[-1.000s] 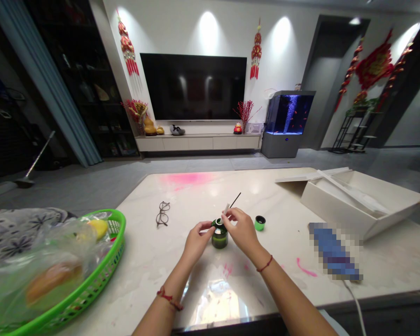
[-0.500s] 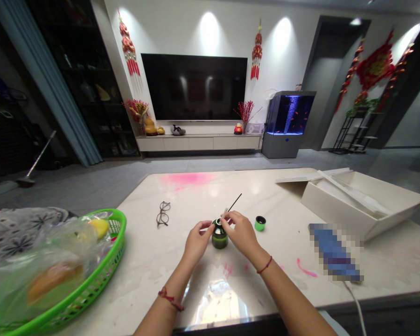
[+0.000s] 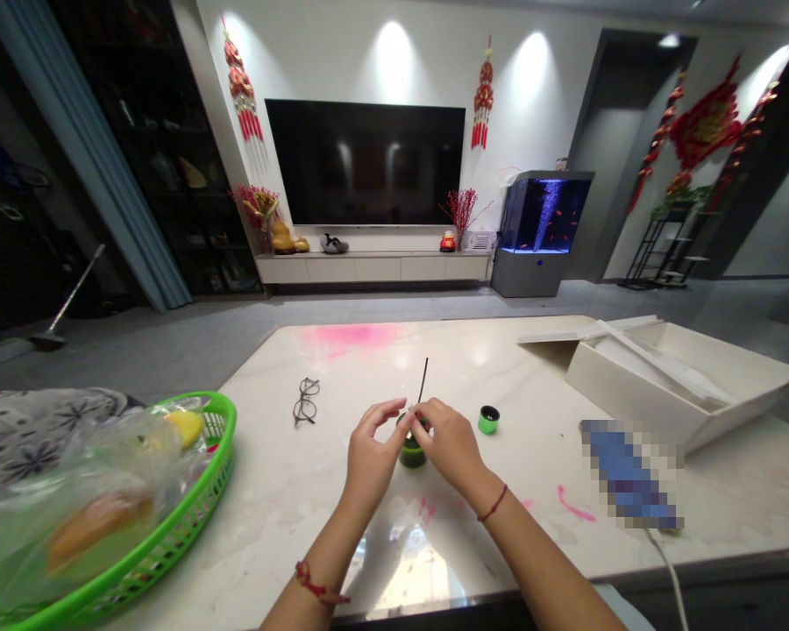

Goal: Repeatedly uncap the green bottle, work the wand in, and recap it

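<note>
Meeting left hand (image 3: 373, 443) to right hand (image 3: 452, 441) over round, glossy bottle (image 3: 413, 456), beside thin, straight stick (image 3: 423, 380); cannot tell fingers' grip.

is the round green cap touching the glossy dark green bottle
Apart. The head view shows the cap alone on the white tabletop, the right hand between it and the bottle.

Eyeglasses (image 3: 306, 402) lay on the worktop (image 3: 256, 478), left of an open white box (image 3: 657, 407); a television (image 3: 366, 164) hung beyond.
</note>
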Motion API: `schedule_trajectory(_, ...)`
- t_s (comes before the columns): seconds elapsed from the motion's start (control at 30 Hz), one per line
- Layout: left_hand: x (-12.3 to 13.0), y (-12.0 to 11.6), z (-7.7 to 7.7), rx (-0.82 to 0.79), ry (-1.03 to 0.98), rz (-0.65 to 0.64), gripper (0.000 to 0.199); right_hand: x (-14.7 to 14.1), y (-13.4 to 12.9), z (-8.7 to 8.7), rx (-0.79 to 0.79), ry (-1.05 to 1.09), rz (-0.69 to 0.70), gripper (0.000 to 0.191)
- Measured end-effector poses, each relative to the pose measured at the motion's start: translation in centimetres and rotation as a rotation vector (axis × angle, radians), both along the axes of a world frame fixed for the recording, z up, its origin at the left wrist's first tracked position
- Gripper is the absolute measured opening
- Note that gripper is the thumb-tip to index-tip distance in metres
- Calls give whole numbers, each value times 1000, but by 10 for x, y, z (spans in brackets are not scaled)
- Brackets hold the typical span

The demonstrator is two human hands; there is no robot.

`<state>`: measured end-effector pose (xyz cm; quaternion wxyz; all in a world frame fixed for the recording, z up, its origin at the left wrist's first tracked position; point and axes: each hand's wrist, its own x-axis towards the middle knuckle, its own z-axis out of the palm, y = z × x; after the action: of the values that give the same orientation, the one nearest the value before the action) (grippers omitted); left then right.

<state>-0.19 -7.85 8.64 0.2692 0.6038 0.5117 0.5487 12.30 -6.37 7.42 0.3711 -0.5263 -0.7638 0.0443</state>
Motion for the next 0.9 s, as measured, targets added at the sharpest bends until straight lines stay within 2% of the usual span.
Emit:
schedule_trajectory(0.33,2,1,-1,103,62,5,21,0,-4,3,26,-136,-13,15)
schedule_trajectory(0.9,-7,9,-7,31,-104,59,27,6,4,-6,25,77,25,14)
